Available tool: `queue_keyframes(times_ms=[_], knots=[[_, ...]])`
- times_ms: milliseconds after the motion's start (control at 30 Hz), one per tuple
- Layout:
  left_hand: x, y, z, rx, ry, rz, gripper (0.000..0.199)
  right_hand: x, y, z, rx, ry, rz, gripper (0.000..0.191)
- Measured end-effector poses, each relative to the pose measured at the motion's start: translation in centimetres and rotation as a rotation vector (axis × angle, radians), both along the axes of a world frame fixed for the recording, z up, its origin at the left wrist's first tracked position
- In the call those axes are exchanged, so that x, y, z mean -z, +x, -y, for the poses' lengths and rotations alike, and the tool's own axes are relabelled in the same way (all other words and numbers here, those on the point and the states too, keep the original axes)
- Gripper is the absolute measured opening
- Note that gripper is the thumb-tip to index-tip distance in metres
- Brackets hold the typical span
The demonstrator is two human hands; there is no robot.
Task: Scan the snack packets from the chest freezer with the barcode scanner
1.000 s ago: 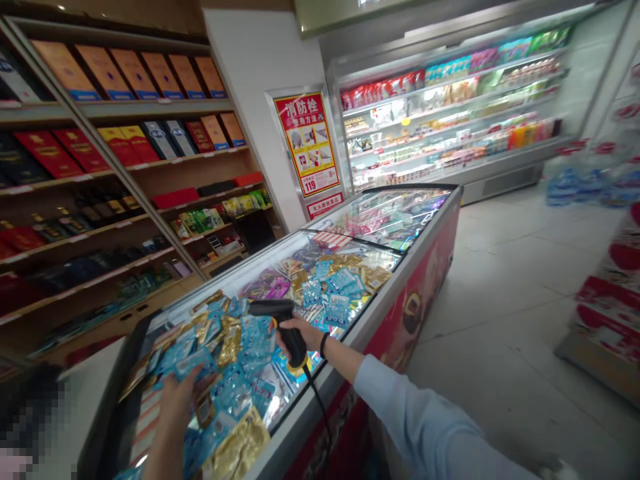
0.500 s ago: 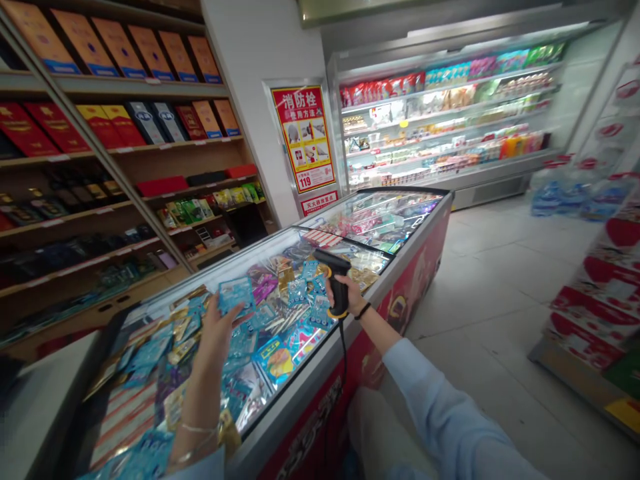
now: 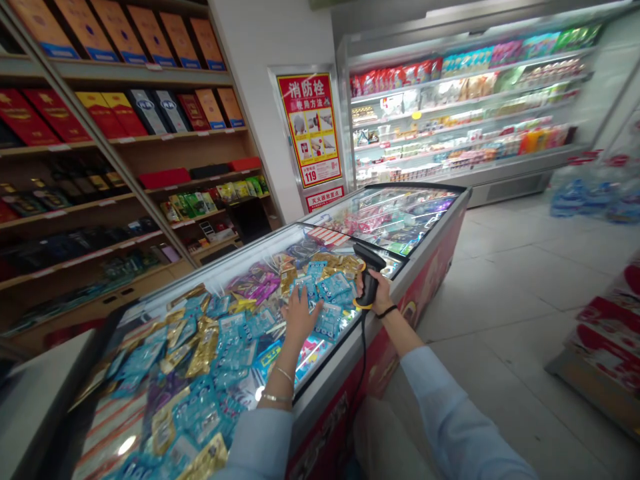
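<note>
My right hand (image 3: 377, 290) is wrapped around the handle of a black and yellow barcode scanner (image 3: 369, 273) above the freezer's near rim. A black cord hangs from the scanner's base. My left hand (image 3: 300, 313) reaches over the packets inside the chest freezer (image 3: 325, 393), its fingers spread. Its fingertips are at a blue packet (image 3: 306, 287); whether they touch it I cannot tell. More blue packets (image 3: 335, 287) lie just right of that hand. Gold packets (image 3: 204, 347) and purple packets (image 3: 257, 283) lie to its left.
Wooden shelves (image 3: 125, 143) with boxes and bottles stand at the left. A red poster (image 3: 310, 130) hangs on the wall behind the freezer. A lit refrigerated display (image 3: 465, 113) is at the back right. Water jugs (image 3: 583, 193) and stacked red cartons (image 3: 615, 333) stand on the floor.
My left hand has moved right, away from the left pile, and the blue packet it held is no longer in it. The scanner has shifted right in view.
</note>
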State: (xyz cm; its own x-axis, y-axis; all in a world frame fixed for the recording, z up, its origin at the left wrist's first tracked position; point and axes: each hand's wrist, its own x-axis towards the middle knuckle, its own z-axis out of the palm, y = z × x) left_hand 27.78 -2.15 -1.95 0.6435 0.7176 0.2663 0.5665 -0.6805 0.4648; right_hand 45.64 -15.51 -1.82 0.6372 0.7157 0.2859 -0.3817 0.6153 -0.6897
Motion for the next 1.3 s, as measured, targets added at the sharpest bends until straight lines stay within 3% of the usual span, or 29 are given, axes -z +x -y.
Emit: queue_keyframes(times_ms=[200, 500, 733, 933, 1167, 1300], knots=[[0.7, 0.0, 1.4, -0.025, 0.113, -0.143, 0.074, -0.1, 0.3, 0.1, -0.031, -0.014, 0.003, 0.03], [1.5, 0.6, 1.8, -0.026, 0.212, -0.121, 0.093, 0.1, 0.3, -0.3, -0.042, -0.022, -0.011, 0.034], [2.0, 0.7, 1.5, -0.013, 0.24, -0.052, 0.093, 0.0, 0.2, -0.3, -0.035, -0.042, -0.002, 0.037], [0.9, 0.6, 0.4, -0.029, 0.073, 0.057, 0.089, 0.0, 0.2, -0.4, 0.0, -0.046, -0.015, 0.034], [-0.7, -0.4, -0.4, -0.006, 0.001, 0.198, 0.076, 0.2, 0.1, 0.4, 0.104, 0.007, 0.007, 0.028], [-2.3, -3.4, -3.0, -0.09, 0.03, 0.363, 0.066, 0.1, 0.0, 0.8, 0.117, 0.025, -0.021, 0.027]])
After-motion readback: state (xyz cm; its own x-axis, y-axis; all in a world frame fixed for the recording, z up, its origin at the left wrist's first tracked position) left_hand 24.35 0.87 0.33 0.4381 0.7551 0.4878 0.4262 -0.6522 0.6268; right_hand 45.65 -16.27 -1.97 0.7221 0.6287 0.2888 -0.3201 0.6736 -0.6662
